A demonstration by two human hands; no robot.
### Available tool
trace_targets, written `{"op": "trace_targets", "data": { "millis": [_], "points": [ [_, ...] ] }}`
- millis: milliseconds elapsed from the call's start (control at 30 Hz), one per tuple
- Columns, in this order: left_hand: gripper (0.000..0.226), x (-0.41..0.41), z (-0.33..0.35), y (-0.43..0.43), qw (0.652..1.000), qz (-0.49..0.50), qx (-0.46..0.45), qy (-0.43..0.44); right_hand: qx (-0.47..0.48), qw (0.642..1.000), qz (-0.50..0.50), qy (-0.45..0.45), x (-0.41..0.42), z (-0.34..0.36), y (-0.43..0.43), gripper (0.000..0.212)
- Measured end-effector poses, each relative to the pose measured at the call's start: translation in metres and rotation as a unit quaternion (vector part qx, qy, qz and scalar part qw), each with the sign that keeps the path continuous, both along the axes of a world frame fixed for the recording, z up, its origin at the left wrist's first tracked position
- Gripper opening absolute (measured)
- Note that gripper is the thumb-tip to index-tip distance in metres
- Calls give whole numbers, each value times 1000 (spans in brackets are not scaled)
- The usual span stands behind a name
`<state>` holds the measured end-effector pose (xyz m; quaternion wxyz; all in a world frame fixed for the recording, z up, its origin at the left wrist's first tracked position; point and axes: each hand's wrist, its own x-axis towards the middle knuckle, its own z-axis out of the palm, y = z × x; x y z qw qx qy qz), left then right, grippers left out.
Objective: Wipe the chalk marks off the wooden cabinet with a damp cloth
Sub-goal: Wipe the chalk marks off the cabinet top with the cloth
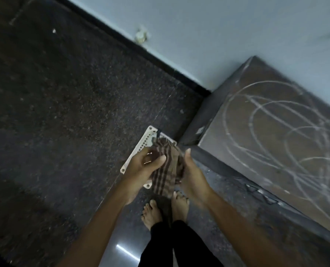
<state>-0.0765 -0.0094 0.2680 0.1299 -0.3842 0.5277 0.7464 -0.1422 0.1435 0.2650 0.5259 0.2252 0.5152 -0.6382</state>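
Left hand (141, 167) and right hand (194, 175) curl fingers (157, 160) round crumpled striped cloth (169, 170) beside chalk-looped wooden cabinet (272, 89).

Black trousers (181, 245), ending at the ankles. Bare feet (153, 212), toes out. Bare forearms (94, 228) too, right down to the frame edge.

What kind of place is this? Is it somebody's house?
Probably a room inside a home, though I can't be sure: a speckled stone floor, a pale blue wall with dark skirting, and a wooden cabinet scribbled with chalk.
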Motion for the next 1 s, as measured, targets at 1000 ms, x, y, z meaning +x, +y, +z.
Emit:
{"op": "trace_targets", "data": {
  "millis": [1000],
  "points": [
    [5, -178, 117, 191, 983, -133, -105, 70, 55, 963, -187, 187, -119, 132, 188, 30]
  ]
}}
